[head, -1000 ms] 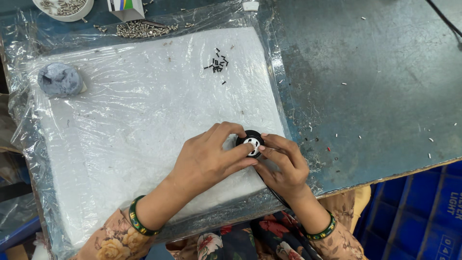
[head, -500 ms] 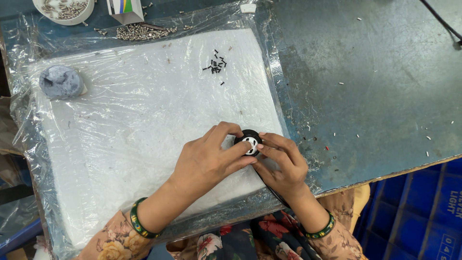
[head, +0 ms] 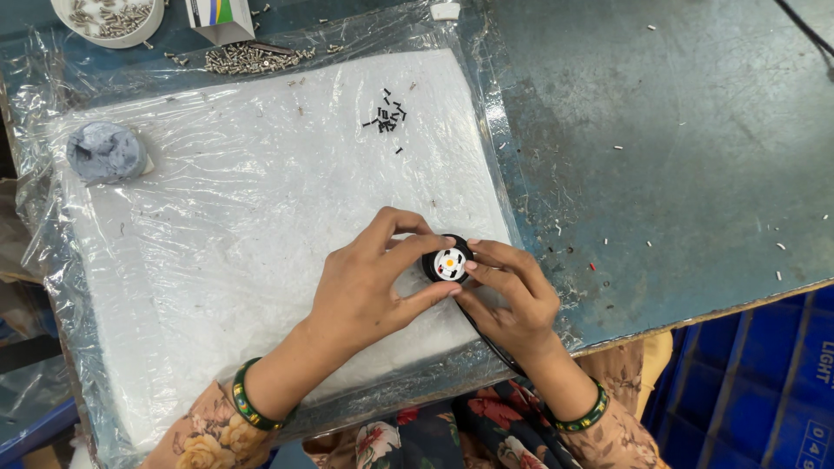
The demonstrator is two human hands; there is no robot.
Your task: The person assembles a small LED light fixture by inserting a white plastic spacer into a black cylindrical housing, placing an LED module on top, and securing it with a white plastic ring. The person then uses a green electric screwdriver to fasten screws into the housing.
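Both hands pinched one small black round part [head: 449, 263] between their fingers: left hand [head: 369, 287] gripping its near side, right hand [head: 512, 300] its far side, above the plastic-wrapped foam pad [head: 217, 243]. Fitting seemed underway; steady alignment was needed next.

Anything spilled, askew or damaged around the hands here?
Nothing is damaged. Loose silver screws lie strewn along the white pad's top edge, outside the white cup, and small bits litter the metal tabletop.

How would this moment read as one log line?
left hand: grips round black part | right hand: grips it too | under: plastic-wrapped white pad
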